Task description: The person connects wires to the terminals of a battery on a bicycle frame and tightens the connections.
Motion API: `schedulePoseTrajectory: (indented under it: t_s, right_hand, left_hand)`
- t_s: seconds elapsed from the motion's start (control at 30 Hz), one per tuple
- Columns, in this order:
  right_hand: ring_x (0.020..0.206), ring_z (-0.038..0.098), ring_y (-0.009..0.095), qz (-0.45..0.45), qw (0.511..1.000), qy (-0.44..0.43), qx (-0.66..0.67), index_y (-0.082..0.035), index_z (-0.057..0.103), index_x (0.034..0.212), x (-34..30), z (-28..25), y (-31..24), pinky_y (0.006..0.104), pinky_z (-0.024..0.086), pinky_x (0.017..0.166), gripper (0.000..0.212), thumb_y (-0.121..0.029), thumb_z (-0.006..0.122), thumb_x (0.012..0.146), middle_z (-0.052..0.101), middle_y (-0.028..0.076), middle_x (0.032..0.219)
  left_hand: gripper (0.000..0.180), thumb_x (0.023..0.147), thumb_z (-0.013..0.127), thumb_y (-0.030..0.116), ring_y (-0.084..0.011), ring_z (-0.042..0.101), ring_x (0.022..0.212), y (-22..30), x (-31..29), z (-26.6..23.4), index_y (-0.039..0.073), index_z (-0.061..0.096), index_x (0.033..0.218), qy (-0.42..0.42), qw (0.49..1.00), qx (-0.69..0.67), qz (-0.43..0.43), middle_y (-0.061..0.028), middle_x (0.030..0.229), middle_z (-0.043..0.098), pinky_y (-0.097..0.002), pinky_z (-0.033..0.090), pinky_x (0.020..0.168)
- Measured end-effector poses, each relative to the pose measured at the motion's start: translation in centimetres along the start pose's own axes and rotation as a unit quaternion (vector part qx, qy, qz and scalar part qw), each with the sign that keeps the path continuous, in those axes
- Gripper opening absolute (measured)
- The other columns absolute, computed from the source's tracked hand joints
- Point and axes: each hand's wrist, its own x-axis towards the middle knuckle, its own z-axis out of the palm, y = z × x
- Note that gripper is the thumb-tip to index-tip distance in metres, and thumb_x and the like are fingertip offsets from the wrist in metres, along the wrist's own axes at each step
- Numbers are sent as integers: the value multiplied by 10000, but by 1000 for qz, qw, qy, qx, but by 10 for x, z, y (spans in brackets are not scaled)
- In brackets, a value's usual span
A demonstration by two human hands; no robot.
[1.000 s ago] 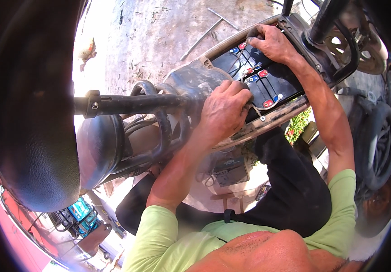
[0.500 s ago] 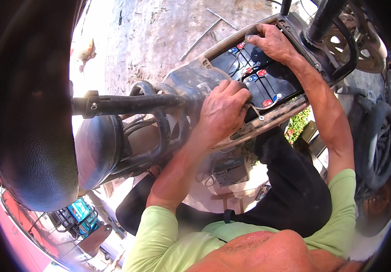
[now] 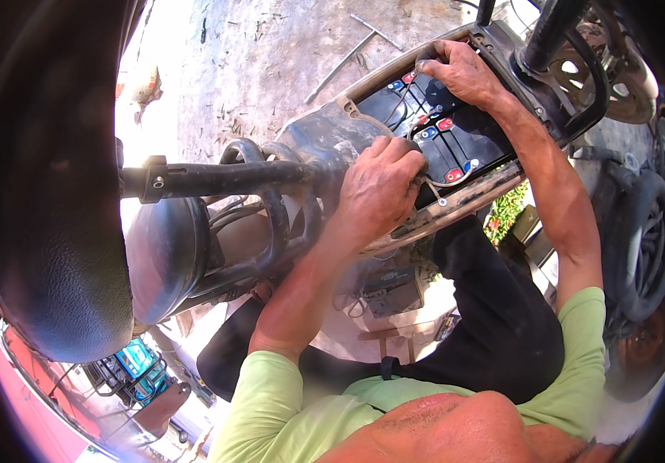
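Several black batteries (image 3: pixel 467 135) with red and blue terminals lie side by side in the open compartment of an electric scooter's frame (image 3: pixel 475 179). Thin wires (image 3: pixel 403 108) run between the terminals. My left hand (image 3: pixel 383 185) is closed at the compartment's left end, its fingers curled down; whatever they grip is hidden. A cable with a ring end (image 3: pixel 442 202) comes out beside those fingers. At the far right corner, my right hand (image 3: pixel 464 73) is closed too, thumb and fingers bent together over the batteries near the rim. What it holds cannot be made out.
A T-shaped wrench (image 3: pixel 342 65) lies on the concrete floor beyond the scooter. A black seat (image 3: pixel 62 255) and a black metal tube (image 3: pixel 224 179) stand at the left. Tyres (image 3: pixel 645 247) are stacked at the right. A dark box (image 3: pixel 394 293) sits below the frame.
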Motion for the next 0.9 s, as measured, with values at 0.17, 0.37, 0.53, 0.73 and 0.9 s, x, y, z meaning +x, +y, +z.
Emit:
schedulePoseTrajectory:
  t_s: [0.17,0.37,0.53,0.73,0.9]
  right_hand:
    - [988,742,290,4,1000,7,5,39,747,1172,1,4,6,375,554,945,445,-358,711,973,783,209,1063]
    - [990,742,292,9,1000,0,-5,33,748,1180,-1,2,2,377,553,948,440,-355,710,975,784,208,1071]
    - [976,742,285,8,1000,-6,-1,21,755,1174,-1,2,2,377,553,944,423,-348,712,974,788,196,1055]
    - [974,743,278,4,1000,-9,-5,18,758,1173,-1,2,3,378,554,942,418,-347,713,974,789,196,1054]
    - [973,744,282,0,1000,-6,-4,18,762,1166,-1,2,1,377,555,935,415,-346,713,974,790,197,1047]
  left_hand:
    - [198,872,762,92,-370,624,1090,0,0,0,47,720,1060,0,1000,1,-1,-133,1119,661,-476,524,925]
    - [202,869,762,88,-369,625,1096,0,0,1,45,720,1062,2,1000,0,1,-133,1125,663,-471,525,934]
    - [205,866,760,83,-371,623,1106,-1,0,1,44,719,1063,0,1000,2,1,-137,1125,661,-472,524,943]
    - [203,868,761,85,-370,622,1105,0,0,0,42,717,1061,-3,1000,2,-2,-136,1119,659,-472,524,940]
    - [205,871,761,88,-371,624,1101,0,-1,0,40,723,1066,-2,1000,-2,-1,-136,1119,660,-473,525,936]
